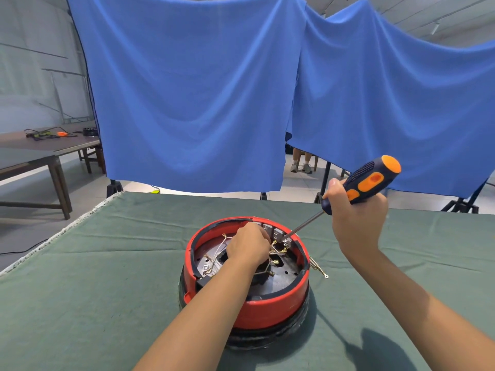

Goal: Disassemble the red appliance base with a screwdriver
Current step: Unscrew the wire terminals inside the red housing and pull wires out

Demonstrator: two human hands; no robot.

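Two hands are working over one red appliance base (263, 310), which is sitting upside down at the middle of the green-covered tabletop (80, 290). One left hand (247, 246) is reaching into the open base, fingers curled among the wires (276, 253); whether it is pinching anything cannot be told. One right hand (357, 218) is gripping one orange-and-blue screwdriver (361, 184), its tip touching the terminals at the far rim.

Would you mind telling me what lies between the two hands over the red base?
In the head view, between the left hand and right hand runs the screwdriver shaft, its tip down at the grey terminal block inside the red base.
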